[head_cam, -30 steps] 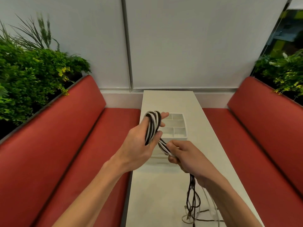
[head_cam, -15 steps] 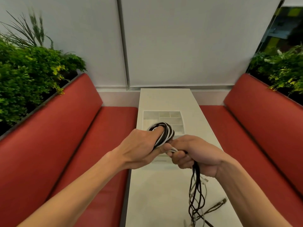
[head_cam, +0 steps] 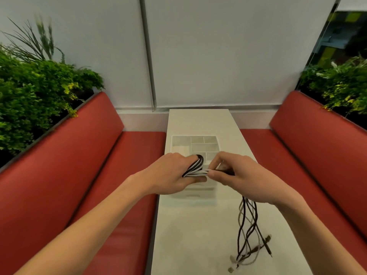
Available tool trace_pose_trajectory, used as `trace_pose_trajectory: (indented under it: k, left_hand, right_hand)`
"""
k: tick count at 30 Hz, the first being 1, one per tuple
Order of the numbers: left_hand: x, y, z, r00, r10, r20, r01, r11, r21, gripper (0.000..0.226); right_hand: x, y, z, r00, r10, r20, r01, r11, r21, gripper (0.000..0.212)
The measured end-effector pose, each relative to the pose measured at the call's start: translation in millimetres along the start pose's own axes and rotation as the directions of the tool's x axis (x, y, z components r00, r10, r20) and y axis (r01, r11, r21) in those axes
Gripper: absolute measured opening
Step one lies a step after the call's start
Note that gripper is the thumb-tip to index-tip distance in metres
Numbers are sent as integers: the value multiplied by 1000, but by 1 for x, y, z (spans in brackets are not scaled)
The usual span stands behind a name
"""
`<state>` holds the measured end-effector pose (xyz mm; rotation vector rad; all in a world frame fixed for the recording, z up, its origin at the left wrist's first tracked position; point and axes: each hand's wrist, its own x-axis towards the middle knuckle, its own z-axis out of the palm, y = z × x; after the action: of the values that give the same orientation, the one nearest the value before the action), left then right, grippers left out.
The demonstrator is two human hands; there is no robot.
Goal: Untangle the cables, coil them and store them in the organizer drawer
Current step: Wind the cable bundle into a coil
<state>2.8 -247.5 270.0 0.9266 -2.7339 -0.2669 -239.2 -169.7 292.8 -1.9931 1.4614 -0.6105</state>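
Left hand (head_cam: 172, 173) is closed around a coil (head_cam: 195, 167) of black and white cables, the loops wound over the fingers. Right hand (head_cam: 238, 175) is pinched shut on the strands where they leave the coil, close against the left thumb. Both hands are held above the near half of the organizer drawer (head_cam: 195, 144), which sits on the white surface (head_cam: 190, 231) about midway along its length.

From the right grip the loose tails (head_cam: 247, 225) hang down and trail to the near right part of the surface, plugs lying there, black and white strands still crossing one another.

Judgement: we are mid-wrap. We should keep light tension from the right grip, feed short lengths, lay each turn flat beside the last. Crossed tails may snag; separate them before pulling further.
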Motion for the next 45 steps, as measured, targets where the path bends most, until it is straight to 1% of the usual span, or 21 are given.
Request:
trace_pose_trajectory:
  k: [1, 2, 3, 4, 6, 8, 9, 11, 14, 17, 19, 21, 23, 25, 26, 30, 32, 34, 38, 42, 45]
  left_hand:
    - [1, 0, -2, 999, -26, 36, 31, 989, -142, 45]
    - [0, 1, -4, 995, -44, 90, 70, 949, -308, 43]
    - [0, 3, -7, 991, -38, 132, 94, 889, -448, 42]
    - [-1, 4, -10, 987, -24, 157, 107, 833, -543, 43]
    - [0, 7, -12, 979, -9, 205, 151, 708, -690, 52]
    - [0, 8, -10, 972, -36, 233, 216, 535, -817, 55]
    - [2, 10, -10, 968, -62, 243, 245, 452, -858, 53]
    - [4, 16, -8, 958, -99, 268, 286, 308, -907, 46]
    - [6, 20, -3, 954, -121, 273, 290, 159, -944, 46]
    - [9, 23, -2, 944, -165, 285, 281, -45, -959, 43]
    - [10, 23, -4, 936, -186, 298, 265, -181, -947, 41]
    - [11, 22, -7, 940, -168, 297, 239, -300, -924, 42]
    - [12, 19, -11, 952, -129, 278, 208, -393, -896, 45]
    - [14, 19, -11, 954, -135, 267, 191, -414, -890, 45]
    - [15, 20, -9, 953, -150, 264, 180, -422, -889, 44]
    - [15, 21, 2, 923, -251, 292, 152, -459, -875, 39]
    - [13, 19, 8, 899, -301, 317, 160, -447, -880, 39]
    - [10, 19, 11, 887, -318, 336, 173, -445, -879, 39]
    - [8, 20, 12, 881, -288, 376, 188, -516, -835, 39]
    - [8, 24, 8, 895, -231, 383, 190, -579, -793, 38]
    - [6, 24, 7, 910, -199, 363, 161, -638, -753, 38]
  right_hand:
    - [1, 3, 1, 998, -23, -60, 20, 998, -56, 16]
    - [1, 7, 3, 993, -44, -112, 37, 998, -58, 17]
    - [1, 12, 4, 987, -63, -149, 59, 998, -28, 18]
    - [2, 16, 6, 982, -76, -172, 79, 997, 10, 19]
    - [4, 24, 11, 979, -99, -180, 112, 992, 65, 21]
    - [4, 29, 16, 979, -102, -178, 129, 981, 148, 28]
    - [5, 30, 18, 979, -95, -183, 132, 970, 203, 31]
    - [6, 33, 23, 976, -78, -201, 136, 945, 297, 36]
    - [7, 34, 28, 966, -50, -253, 159, 887, 434, 39]
    - [8, 34, 38, 931, -2, -364, 199, 840, 504, 35]
    - [5, 34, 45, 909, 55, -414, 204, 807, 554, 38]
    - [1, 36, 50, 921, 70, -382, 168, 816, 553, 43]
    - [-2, 37, 56, 957, 82, -279, 100, 808, 581, 55]
    - [-3, 39, 59, 971, 115, -211, 48, 768, 638, 66]
    - [-3, 41, 60, 971, 128, -201, 32, 767, 641, 70]
    - [-2, 45, 57, 941, 228, -248, -47, 818, 573, 75]
    - [-4, 48, 52, 915, 274, -297, -73, 835, 546, 68]
    - [-6, 53, 50, 907, 281, -313, -87, 853, 514, 58]
    - [-5, 59, 64, 917, 247, -314, -51, 851, 522, 44]
    - [-5, 58, 80, 919, 247, -308, -2, 783, 622, 41]
    - [-6, 60, 79, 952, 228, -206, -23, 720, 693, 43]
